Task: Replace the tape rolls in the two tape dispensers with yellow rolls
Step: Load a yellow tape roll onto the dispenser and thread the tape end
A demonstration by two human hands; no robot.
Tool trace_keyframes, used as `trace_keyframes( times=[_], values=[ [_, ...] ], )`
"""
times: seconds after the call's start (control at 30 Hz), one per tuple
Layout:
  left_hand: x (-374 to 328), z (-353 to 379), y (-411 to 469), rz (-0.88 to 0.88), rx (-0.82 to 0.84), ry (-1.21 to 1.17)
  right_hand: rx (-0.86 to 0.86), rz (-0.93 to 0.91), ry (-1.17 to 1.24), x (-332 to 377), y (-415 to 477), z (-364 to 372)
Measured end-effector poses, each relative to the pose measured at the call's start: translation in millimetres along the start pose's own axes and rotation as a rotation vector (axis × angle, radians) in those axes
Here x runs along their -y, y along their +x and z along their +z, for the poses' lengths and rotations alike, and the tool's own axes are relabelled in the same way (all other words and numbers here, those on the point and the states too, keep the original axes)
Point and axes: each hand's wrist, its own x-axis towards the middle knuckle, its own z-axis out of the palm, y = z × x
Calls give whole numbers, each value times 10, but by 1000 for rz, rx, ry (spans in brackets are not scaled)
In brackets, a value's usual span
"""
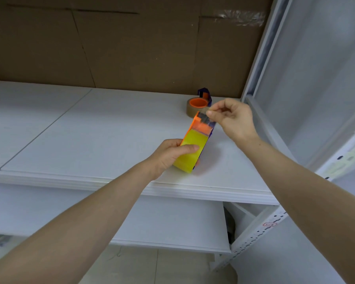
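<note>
My left hand grips an orange and purple tape dispenser loaded with a yellow roll, held just above the white shelf. My right hand pinches the tape end at the dispenser's serrated cutter, thumb and forefinger together. Behind them on the shelf lies a second purple dispenser with an orange hub holding a brown roll.
Brown cardboard backs the shelf. A white metal upright stands at the right, with a slotted post lower down. A lower white shelf sits beneath, with tiled floor below it.
</note>
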Motion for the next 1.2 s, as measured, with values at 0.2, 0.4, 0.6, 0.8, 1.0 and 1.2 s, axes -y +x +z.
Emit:
trace_keyframes(
  times=[0.2, 0.4, 0.6, 0.8, 1.0, 1.2],
  values=[
    [-120, -25, -2, -9, 85, 1, -20, 64, -28, -28, 27, 32],
    [-25, 95, -18, 38, -31, 42, -8, 230, -4, -46, 63, -62],
    [1, 233, -11, 71, -108, 48, -56, 262, -140, -69, 56, -100],
    [46, 343, 18, 144, -178, 62, -77, 264, -176, -131, 9, -90],
    [31, 305, -14, 95, -127, 23, -83, 297, -156, -156, -8, -21],
    [26, 258, -13, 92, -142, -38, -180, 200, -110, -109, -17, 61]
  ],
)
